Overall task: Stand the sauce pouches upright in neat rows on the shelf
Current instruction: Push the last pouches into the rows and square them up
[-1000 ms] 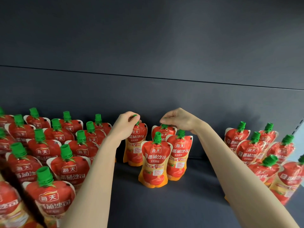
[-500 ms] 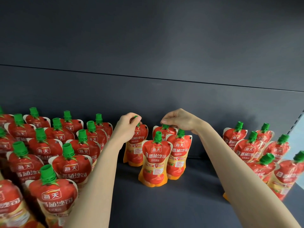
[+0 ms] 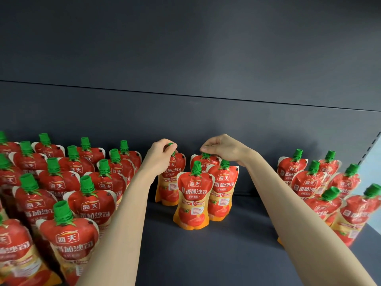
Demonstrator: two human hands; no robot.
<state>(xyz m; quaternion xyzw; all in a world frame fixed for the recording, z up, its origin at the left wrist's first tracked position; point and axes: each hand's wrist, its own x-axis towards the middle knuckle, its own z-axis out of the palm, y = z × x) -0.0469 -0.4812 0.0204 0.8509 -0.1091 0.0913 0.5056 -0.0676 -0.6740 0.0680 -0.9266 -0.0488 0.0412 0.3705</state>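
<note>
Left hand point(image 3: 159, 155) pinching top of back pouch point(image 3: 170, 183). Right hand point(image 3: 223, 148) pinching top of next pouch point(image 3: 204, 163), mid shelf point(image 3: 206, 256). Best: set bottoms flat, line up, let go slow.

Held by the caps
The left hand point(image 3: 159, 153) gripped the green cap of an upright pouch point(image 3: 171, 182); the right hand point(image 3: 222, 148) pinched the rear pouch point(image 3: 203, 163) by its cap, behind two standing pouches point(image 3: 193, 201).

Two hands point(image 3: 159, 155) point(image 3: 223, 148). Pouches point(image 3: 193, 195): four centre, six right, about fourteen left.
</note>
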